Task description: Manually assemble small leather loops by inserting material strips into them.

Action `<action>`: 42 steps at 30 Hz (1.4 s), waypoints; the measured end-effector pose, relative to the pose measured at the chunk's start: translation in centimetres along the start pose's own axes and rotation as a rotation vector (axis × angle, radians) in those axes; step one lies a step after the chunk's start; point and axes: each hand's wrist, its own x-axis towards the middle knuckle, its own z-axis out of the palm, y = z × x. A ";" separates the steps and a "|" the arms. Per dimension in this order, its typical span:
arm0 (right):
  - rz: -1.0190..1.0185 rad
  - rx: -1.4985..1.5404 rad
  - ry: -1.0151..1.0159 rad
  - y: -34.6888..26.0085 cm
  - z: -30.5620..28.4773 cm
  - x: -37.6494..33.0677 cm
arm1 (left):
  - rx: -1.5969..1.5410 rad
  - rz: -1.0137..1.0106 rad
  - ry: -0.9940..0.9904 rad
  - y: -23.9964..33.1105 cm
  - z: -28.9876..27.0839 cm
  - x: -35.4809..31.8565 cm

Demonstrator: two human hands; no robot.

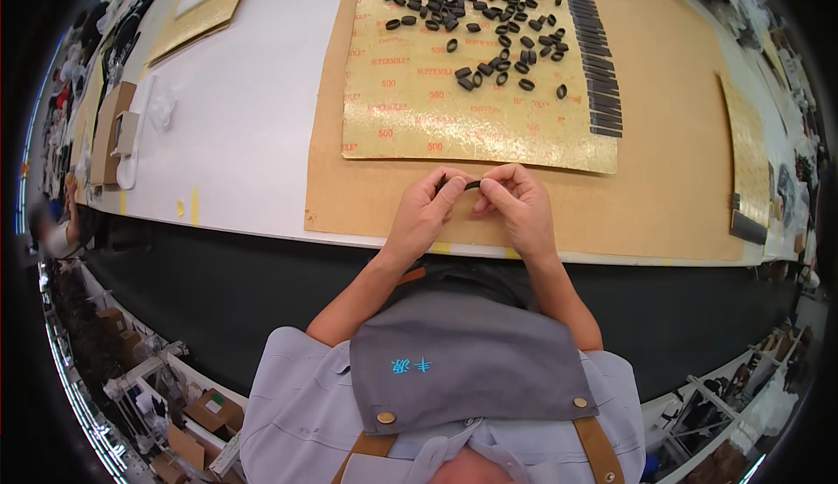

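Note:
Between my two hands, near the table's front edge, is a short narrow black strip [472,185]. My left hand [428,211] pinches one end with thumb and fingers. My right hand [524,211] pinches the other end, its fingers curled and covering part of the strip. Just beyond my hands lies a yellowish printed board [410,117]. Many small black loops [526,84] are scattered over its far and middle part. Along the board's right edge runs a column of flat black strips [604,102], laid side by side.
Tan sheeting [676,135] lies under the board on the white table [236,135]. Another board [746,157] with a dark strip bundle stands at the right. Cardboard boxes [113,130] and a yellowish board [205,4] are at the left. A person [61,231] is at the far left.

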 end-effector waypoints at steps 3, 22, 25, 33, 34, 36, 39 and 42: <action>0.009 0.003 0.024 0.5 -0.2 -0.2 | 0.152 0.026 0.045 0.3 0.8 -0.3; 0.176 0.062 -0.178 -0.4 -2.0 0.0 | 0.118 -0.189 -0.091 1.1 -1.0 0.4; 0.210 0.056 -0.206 -0.6 -2.2 0.1 | 0.181 -0.234 -0.145 1.9 -1.2 0.4; 0.241 -0.040 -0.237 -0.8 -1.9 0.2 | 0.333 -0.236 -0.195 2.3 -1.5 0.5; 0.239 -0.041 -0.245 -0.8 -1.8 0.2 | 0.325 -0.233 -0.195 2.2 -1.4 0.5; 0.250 -0.039 -0.252 -0.9 -1.8 0.2 | 0.364 -0.224 -0.157 2.2 -1.3 0.5; 0.248 -0.012 -0.259 -1.1 -2.1 -0.1 | 0.366 -0.219 -0.119 1.9 -1.1 0.7; 0.234 0.013 -0.262 -1.0 -2.9 -0.4 | 0.333 -0.199 -0.141 1.5 -1.3 0.8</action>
